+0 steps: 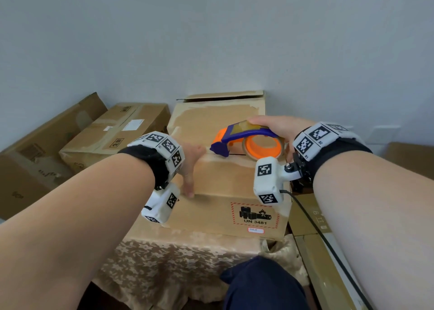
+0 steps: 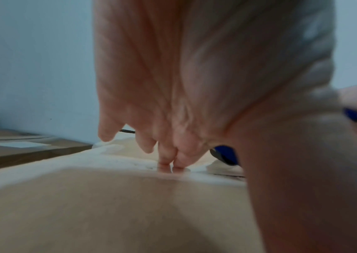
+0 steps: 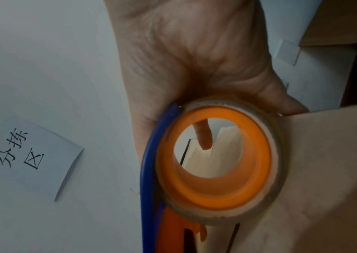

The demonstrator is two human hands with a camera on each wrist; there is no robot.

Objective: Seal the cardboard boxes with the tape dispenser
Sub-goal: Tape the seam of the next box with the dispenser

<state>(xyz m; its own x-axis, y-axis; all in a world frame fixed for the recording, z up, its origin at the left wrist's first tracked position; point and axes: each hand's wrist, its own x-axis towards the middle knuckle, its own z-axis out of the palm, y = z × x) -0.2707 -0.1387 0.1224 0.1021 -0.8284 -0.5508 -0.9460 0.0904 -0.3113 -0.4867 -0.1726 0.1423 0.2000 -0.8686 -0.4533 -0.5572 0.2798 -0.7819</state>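
Cardboard fills most of the scene: the main box sits on a surface covered with a flowered cloth, with more boxes lying to its left against the wall. Its top flaps are folded down and meet at a dark seam that runs across the lid. That seam looks bare where it shows, so by my judgement the taping of this box has hardly begun, and the neighbouring boxes are left for later.

Next in size, the tape dispenser, blue with an orange hub, rests on the lid right over the seam, its nose pointing left. The right hand is curled over the top of it, gripping. The left hand lies flat with straight fingers, pressing the flap down just beside the dispenser's nose.

From the head camera the grip's underside is hidden; the right wrist camera looks straight through the tape roll and shows a fingertip behind it, plus a paper note on the wall. Only the left wrist camera, though blurred, shows two fingertips touching the cardboard.
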